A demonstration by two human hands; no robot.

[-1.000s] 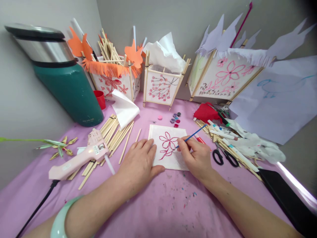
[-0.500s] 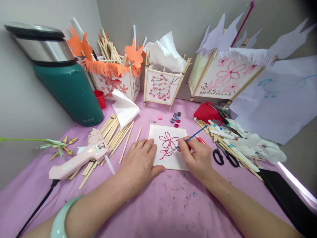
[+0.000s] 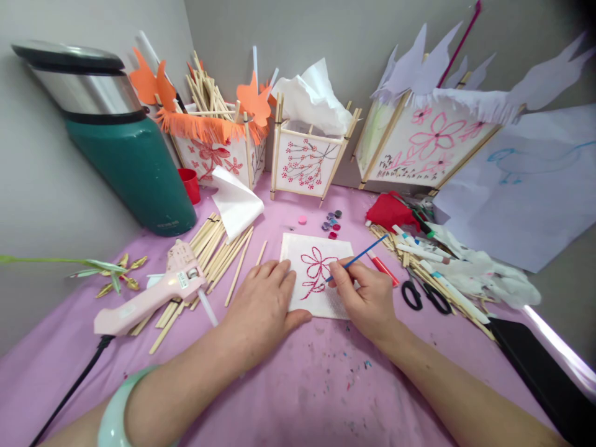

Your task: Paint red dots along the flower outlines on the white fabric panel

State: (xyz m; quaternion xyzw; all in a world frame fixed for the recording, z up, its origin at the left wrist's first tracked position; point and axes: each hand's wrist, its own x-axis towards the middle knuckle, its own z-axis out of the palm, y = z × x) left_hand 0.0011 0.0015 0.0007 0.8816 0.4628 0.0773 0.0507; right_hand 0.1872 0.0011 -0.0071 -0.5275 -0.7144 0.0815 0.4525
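A white square panel (image 3: 298, 248) lies flat on the purple cloth in front of me, bearing a crimson outlined flower with a stem and leaves. My left hand (image 3: 265, 295) rests flat, its fingers over the panel's left edge and its thumb stretched along the lower side. Between the thumb and fingers of my right hand (image 3: 365, 295) is a slim blue paintbrush (image 3: 363, 252), slanted with its lower end at the drawing beside the stem. Just past the panel sit several small paint pots (image 3: 331, 222) and a pink one (image 3: 302, 220). A red-and-white tube (image 3: 383, 268) lies behind my right hand.
On the left are a pink glue gun (image 3: 174, 279), wooden sticks (image 3: 218, 261) and a green bottle (image 3: 130, 167). Decorated lanterns (image 3: 305, 164) stand along the wall. At right lie black-handled scissors (image 3: 426, 297), markers (image 3: 414, 250), a red cloth (image 3: 391, 211) and a black object (image 3: 535, 366).
My right hand has shifted slightly left and down with the paintbrush, its tip now closer to the stem. More of the red-and-white tube shows. My left hand stays in place on the panel.
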